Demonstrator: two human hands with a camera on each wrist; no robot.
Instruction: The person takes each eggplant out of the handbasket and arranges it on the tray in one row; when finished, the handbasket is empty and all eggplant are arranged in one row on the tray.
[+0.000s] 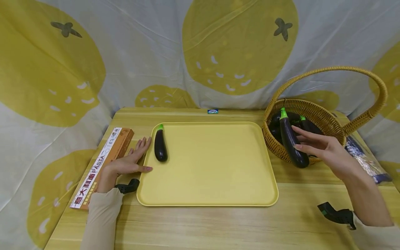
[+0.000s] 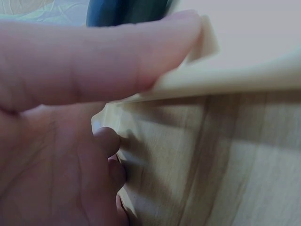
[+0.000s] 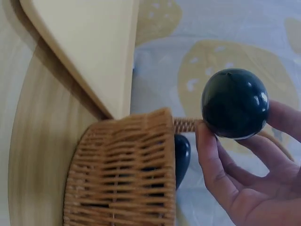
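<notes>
My right hand [image 1: 328,149] pinches a dark purple eggplant [image 1: 290,142] with a green stem, held at the front of the wicker basket [image 1: 318,107]. In the right wrist view the rounded end of that eggplant [image 3: 235,103] faces the camera, between thumb and fingers. More eggplants [image 1: 312,126] lie inside the basket, partly hidden. My left hand [image 1: 131,161] rests at the left edge of the yellow tray [image 1: 215,166], its thumb on the rim and its fingers stretched out. Beside those fingers, another eggplant [image 1: 160,144] lies on the tray's left side, stem pointing away.
Under my left forearm lies an orange and white pasta box [image 1: 100,166]. A small blue and green packet [image 1: 213,111] sits at the table's back edge. Right of the basket is a clear plastic package [image 1: 364,159]. A patterned cloth [image 1: 150,52] hangs behind the table.
</notes>
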